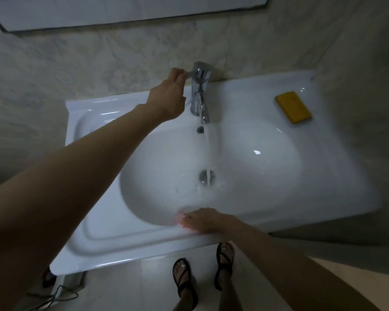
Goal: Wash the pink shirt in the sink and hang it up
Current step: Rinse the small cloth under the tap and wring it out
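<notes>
The left hand is pinching the faucet lever at the back of the sink, best eased gently, while the right hand is lying flat over the barely-showing pink shirt at its front.

The glossy white ceramic sink carries a mustard-yellow rectangular soap bar at 2 o'clock. The shiny silver chrome faucet stands at 12 o'clock. A pale pink scrap of cloth shows at 6 o'clock. The marbled stone wall is beige with grey veining. 2 strappy black sandals show at 6 o'clock.
</notes>
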